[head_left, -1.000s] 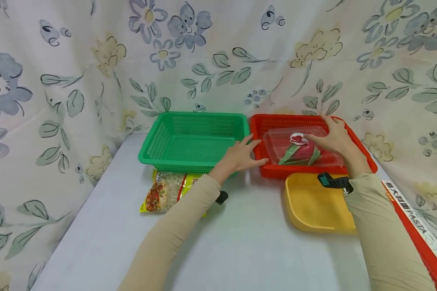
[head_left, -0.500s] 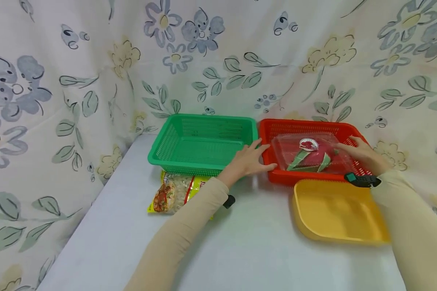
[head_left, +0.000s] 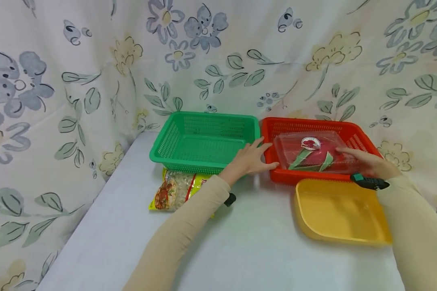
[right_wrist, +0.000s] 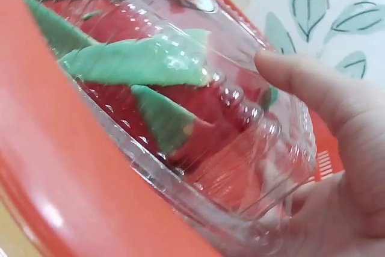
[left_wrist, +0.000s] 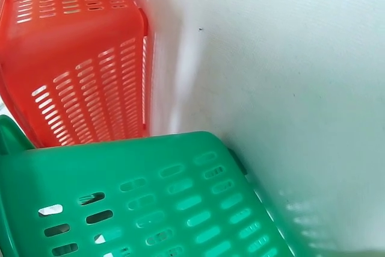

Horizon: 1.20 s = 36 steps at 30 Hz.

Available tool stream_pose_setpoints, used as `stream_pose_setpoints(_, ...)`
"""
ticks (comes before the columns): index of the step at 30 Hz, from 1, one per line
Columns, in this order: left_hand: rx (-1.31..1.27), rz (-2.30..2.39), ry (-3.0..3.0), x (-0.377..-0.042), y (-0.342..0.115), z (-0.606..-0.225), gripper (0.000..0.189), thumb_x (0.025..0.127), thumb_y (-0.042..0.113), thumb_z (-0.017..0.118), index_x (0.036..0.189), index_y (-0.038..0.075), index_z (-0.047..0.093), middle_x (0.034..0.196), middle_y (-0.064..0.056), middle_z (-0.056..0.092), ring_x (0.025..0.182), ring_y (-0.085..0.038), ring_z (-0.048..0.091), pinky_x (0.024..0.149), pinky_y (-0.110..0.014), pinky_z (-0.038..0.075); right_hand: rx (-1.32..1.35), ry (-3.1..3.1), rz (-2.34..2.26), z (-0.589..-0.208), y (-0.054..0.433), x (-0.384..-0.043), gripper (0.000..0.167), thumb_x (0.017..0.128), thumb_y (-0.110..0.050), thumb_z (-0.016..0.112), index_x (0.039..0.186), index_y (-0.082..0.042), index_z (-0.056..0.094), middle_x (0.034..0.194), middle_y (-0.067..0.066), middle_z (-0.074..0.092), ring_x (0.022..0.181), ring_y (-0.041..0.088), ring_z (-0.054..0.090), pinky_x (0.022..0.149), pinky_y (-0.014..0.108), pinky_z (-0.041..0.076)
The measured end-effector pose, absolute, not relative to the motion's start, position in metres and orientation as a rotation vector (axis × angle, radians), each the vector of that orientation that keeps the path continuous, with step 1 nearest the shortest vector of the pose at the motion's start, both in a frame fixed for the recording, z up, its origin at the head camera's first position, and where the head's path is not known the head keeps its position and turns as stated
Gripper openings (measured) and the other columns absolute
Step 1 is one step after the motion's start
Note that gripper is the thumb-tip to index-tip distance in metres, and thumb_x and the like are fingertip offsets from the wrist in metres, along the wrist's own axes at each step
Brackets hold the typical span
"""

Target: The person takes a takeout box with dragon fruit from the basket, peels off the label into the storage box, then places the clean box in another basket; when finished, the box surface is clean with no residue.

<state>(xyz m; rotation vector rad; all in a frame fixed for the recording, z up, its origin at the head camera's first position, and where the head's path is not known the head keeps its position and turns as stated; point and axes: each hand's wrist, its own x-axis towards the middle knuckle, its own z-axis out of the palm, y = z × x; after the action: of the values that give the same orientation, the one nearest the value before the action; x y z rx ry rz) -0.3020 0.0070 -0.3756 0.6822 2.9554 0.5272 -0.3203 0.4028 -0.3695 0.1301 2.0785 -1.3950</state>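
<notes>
A clear plastic box (head_left: 287, 142) with a round sticker lies in the red basket (head_left: 302, 176), and through it shows a dragon fruit (right_wrist: 174, 94) with green scales. My right hand (head_left: 375, 162) grips the box's right end, its thumb on top and fingers around the lower edge in the right wrist view. Over the gap between the red basket and the green basket (head_left: 204, 165), my left hand (head_left: 248, 159) spreads its fingers, the tips near the red basket's left rim. It holds nothing. In the left wrist view only the two baskets' perforated walls and white tabletop appear.
In front of the red basket sits a yellow tray (head_left: 340, 212). A printed food bag (head_left: 178, 192) lies before the green basket, partly hidden by my left sleeve. A flowered curtain (head_left: 218, 60) hangs close behind the baskets, above the white table (head_left: 255, 250).
My right hand has come from the red basket's back rim round to the right end of the plastic box and grips it. The left hand stays by the baskets. The head view has shifted slightly.
</notes>
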Motion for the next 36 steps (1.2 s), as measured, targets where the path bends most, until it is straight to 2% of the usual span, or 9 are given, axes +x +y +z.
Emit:
stream_pose_setpoints(3, 0.694, 0.525, 2.953, -0.302, 0.0082, -0.3759, 0.078, 0.088, 0.07, 0.05, 0.154, 0.032, 0.033, 0.164, 0.002, 0.016, 0.142, -0.035, 0.031, 0.109, -0.052, 0.037, 0.145, 1.928, -1.625, -0.3667, 0.403, -0.3164, 0.03, 0.105, -0.043, 0.038, 0.13, -0.041, 0.054, 0.127, 0.003, 0.057, 0.113, 0.025, 0.055, 0.094, 0.046, 0.051)
stream_pose_setpoints(4, 0.695, 0.526, 2.953, -0.3021, 0.0087, -0.3759, 0.079, 0.088, 0.07, 0.05, 0.154, 0.032, 0.033, 0.164, 0.002, 0.016, 0.142, -0.035, 0.031, 0.109, -0.052, 0.037, 0.154, 1.833, -1.74, -0.3665, 0.4018, -0.3157, 0.026, 0.106, -0.038, 0.039, 0.119, -0.034, 0.061, 0.115, -0.004, 0.062, 0.106, 0.02, 0.06, 0.092, 0.042, 0.053)
stream_pose_setpoints(6, 0.693, 0.521, 2.958, -0.3022, 0.0095, -0.376, 0.079, 0.087, 0.071, 0.05, 0.155, 0.033, 0.033, 0.164, 0.003, 0.016, 0.141, -0.034, 0.031, 0.109, -0.051, 0.037, 0.137, 1.666, -1.871, -0.3645, 0.4012, -0.3141, 0.028, 0.107, -0.031, 0.038, 0.11, -0.029, 0.066, 0.108, -0.005, 0.068, 0.1, 0.018, 0.065, 0.089, 0.042, 0.055)
stream_pose_setpoints(16, 0.693, 0.519, 2.962, -0.3028, 0.0097, -0.3753, 0.078, 0.088, 0.069, 0.051, 0.154, 0.033, 0.032, 0.164, 0.002, 0.016, 0.142, -0.037, 0.031, 0.11, -0.051, 0.036, -0.016, 1.593, -1.855, -0.3659, 0.4055, -0.3115, 0.035, 0.108, -0.027, 0.03, 0.118, -0.031, 0.064, 0.113, -0.003, 0.066, 0.103, 0.026, 0.067, 0.09, 0.046, 0.055)
stream_pose_setpoints(20, 0.704, 0.517, 2.965, -0.3031, 0.0096, -0.3752, 0.077, 0.088, 0.068, 0.05, 0.154, 0.032, 0.033, 0.163, 0.001, 0.017, 0.141, -0.037, 0.032, 0.109, -0.051, 0.037, -0.055, 1.74, -1.802, -0.3678, 0.404, -0.3117, 0.031, 0.108, -0.025, 0.031, 0.135, -0.037, 0.043, 0.113, -0.007, 0.066, 0.101, 0.023, 0.068, 0.086, 0.046, 0.056)
stream_pose_setpoints(26, 0.689, 0.511, 2.96, -0.3029, 0.0088, -0.3754, 0.078, 0.088, 0.069, 0.05, 0.155, 0.031, 0.032, 0.164, 0.001, 0.017, 0.141, -0.038, 0.031, 0.111, -0.052, 0.035, -0.105, 1.726, -1.818, -0.3669, 0.4006, -0.3136, 0.058, 0.108, -0.024, 0.029, 0.15, -0.036, -0.01, 0.115, -0.006, 0.062, 0.102, 0.029, 0.068, 0.085, 0.051, 0.056)
stream_pose_setpoints(28, 0.687, 0.526, 2.956, -0.3024, 0.0082, -0.3748, 0.078, 0.088, 0.068, 0.051, 0.155, 0.031, 0.032, 0.164, 0.001, 0.016, 0.142, -0.039, 0.03, 0.111, -0.053, 0.034, -0.131, 1.664, -1.855, -0.3663, 0.4006, -0.3141, 0.064, 0.109, -0.022, 0.028, 0.15, -0.039, -0.019, 0.116, -0.004, 0.061, 0.103, 0.029, 0.067, 0.086, 0.054, 0.055)
stream_pose_setpoints(32, 0.682, 0.543, 2.953, -0.302, 0.0073, -0.3748, 0.078, 0.088, 0.068, 0.051, 0.154, 0.031, 0.033, 0.164, 0.001, 0.015, 0.142, -0.04, 0.029, 0.112, -0.053, 0.033, -0.153, 1.618, -1.887, -0.3655, 0.4007, -0.315, 0.071, 0.109, -0.022, 0.028, 0.149, -0.041, -0.027, 0.117, -0.003, 0.06, 0.104, 0.03, 0.067, 0.086, 0.058, 0.053)
stream_pose_setpoints(36, 0.681, 0.547, 2.951, -0.3025, 0.0065, -0.3758, 0.077, 0.088, 0.067, 0.052, 0.154, 0.032, 0.032, 0.164, 0.001, 0.016, 0.142, -0.039, 0.03, 0.111, -0.053, 0.034, -0.173, 1.631, -1.897, -0.3661, 0.4, -0.3156, 0.069, 0.109, -0.021, 0.029, 0.15, -0.043, -0.021, 0.118, -0.004, 0.058, 0.104, 0.03, 0.067, 0.086, 0.059, 0.052)
